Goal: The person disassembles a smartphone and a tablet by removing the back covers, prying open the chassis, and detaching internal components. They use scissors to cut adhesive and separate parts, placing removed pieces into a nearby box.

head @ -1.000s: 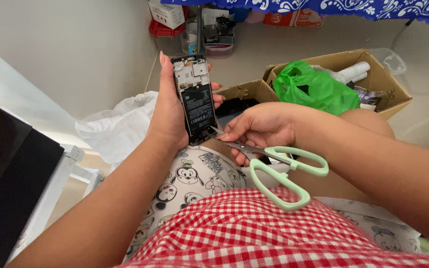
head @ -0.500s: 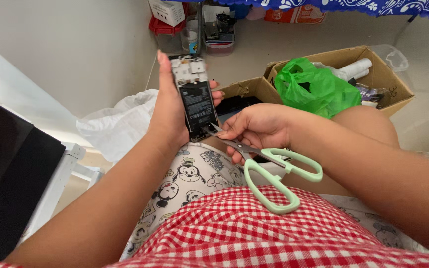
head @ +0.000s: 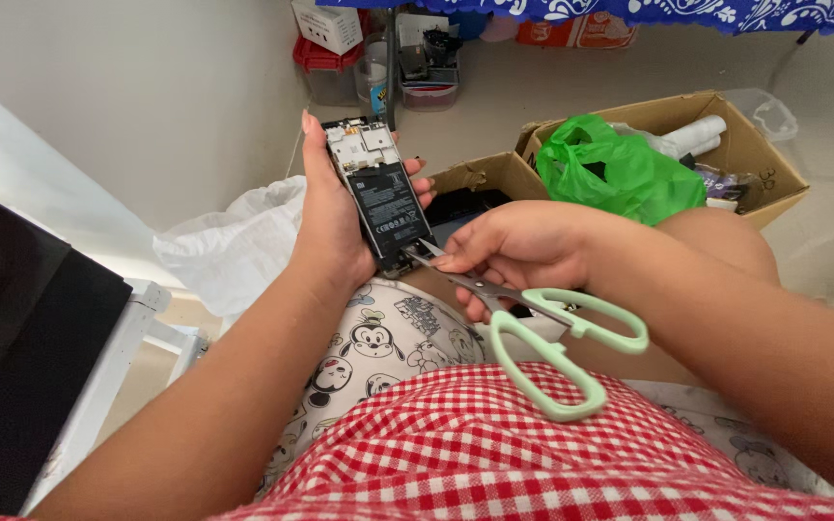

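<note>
Head: opened phone (head: 378, 198) in left grip (head: 330, 227)

Left hand (head: 330, 217) raised, fingers curled; right hand (head: 518, 256) pinching.

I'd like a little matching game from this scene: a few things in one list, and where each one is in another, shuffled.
Things:
1. opened phone
2. scissors
3. green plastic bag
4. white plastic bag

Places:
A. inside the cardboard box
B. held upright in the left hand
C. on the floor behind the left forearm
D. in the right hand, blade tip at the phone's lower edge

Pairs: 1-B, 2-D, 3-A, 4-C
</note>
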